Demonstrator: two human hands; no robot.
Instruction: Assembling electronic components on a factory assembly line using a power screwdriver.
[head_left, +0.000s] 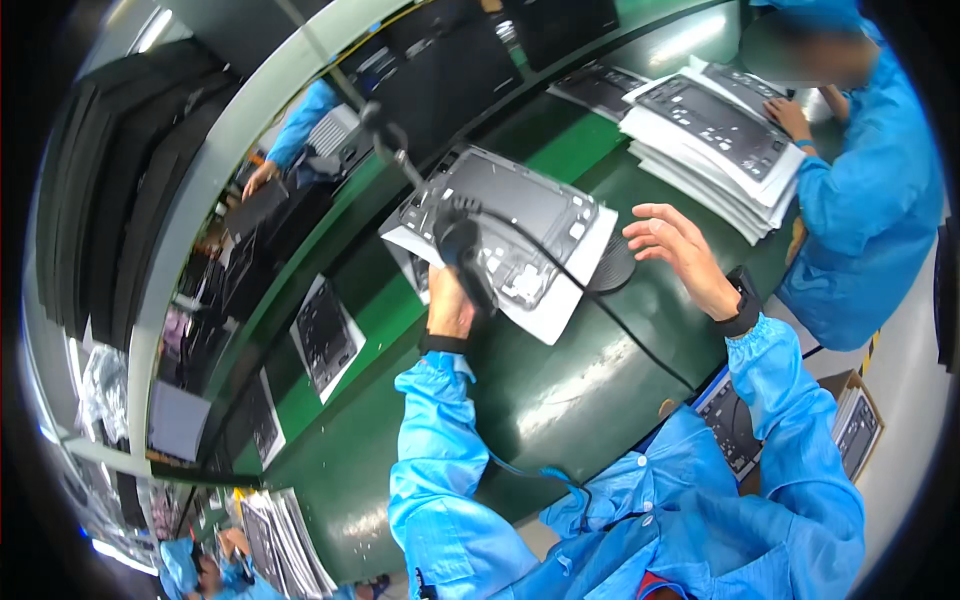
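Note:
A dark grey panel (520,190) with cut-outs and small white pads lies tilted on a white sheet (560,318) at the middle of the workbench. My left hand (450,305) is at the panel's lower left edge. A black rounded device (460,245) on a thin arm hangs in front of it and hides its fingers, so its grip does not show. My right hand (680,255) is raised right of the panel, fingers apart, with nothing in it. Below its fingertips lies a black ribbed disc (613,270). Black bands circle both wrists.
A black cable (640,345) runs from the device across the green bench (560,395). Stacked panels with white sheets (700,190) stand at the right beside a co-worker in blue (860,210). Further panels (325,335) lie along the left strip. A carton (858,425) stands lower right.

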